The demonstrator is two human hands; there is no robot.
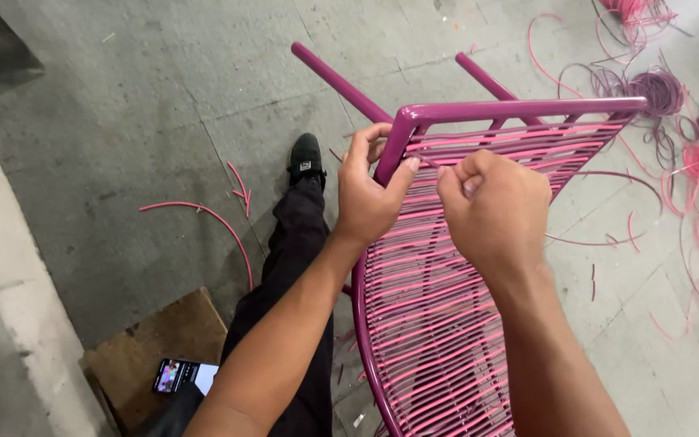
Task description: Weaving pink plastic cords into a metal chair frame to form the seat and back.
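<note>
Magenta metal tube chair frame (519,108), tipped over, two legs pointing away across the grey concrete floor (147,121). Its long axis runs from the person's lap out to the top bar. Pink and purple plastic cord weave (438,324) fills the frame. Left hand (370,190) wraps the frame's corner bend, thumb across the tube, closed on it. Right hand (495,206) sits just right of that corner, fist curled tight; it seems to pinch a cord strand, but I cannot tell for sure. Both hands equally near the corner. Counted: one frame, two legs visible, one black shoe (305,158), one phone (185,376) on a brown board (155,340), several loose cord bundles (689,121) at right.
</note>
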